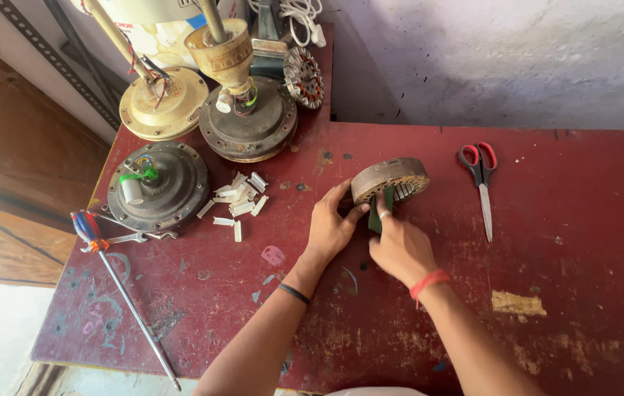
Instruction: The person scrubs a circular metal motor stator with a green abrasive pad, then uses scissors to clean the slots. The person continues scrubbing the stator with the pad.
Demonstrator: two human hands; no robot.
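Note:
A round metal stator core (389, 180) with slots stands tilted on the red table (561, 293). My left hand (332, 229) steadies its left lower side with thumb and fingers. My right hand (400, 246), with a red thread at the wrist, pinches a small dark green strip (376, 218) against the core's lower edge.
Red-handled scissors (481, 180) lie to the right. A pile of small white pieces (237, 202) lies left of my hands. Three fan motor housings (158, 187) (247, 121) (163, 103) stand at back left. A long screwdriver (117, 286) and a spanner (132, 237) lie near the left edge.

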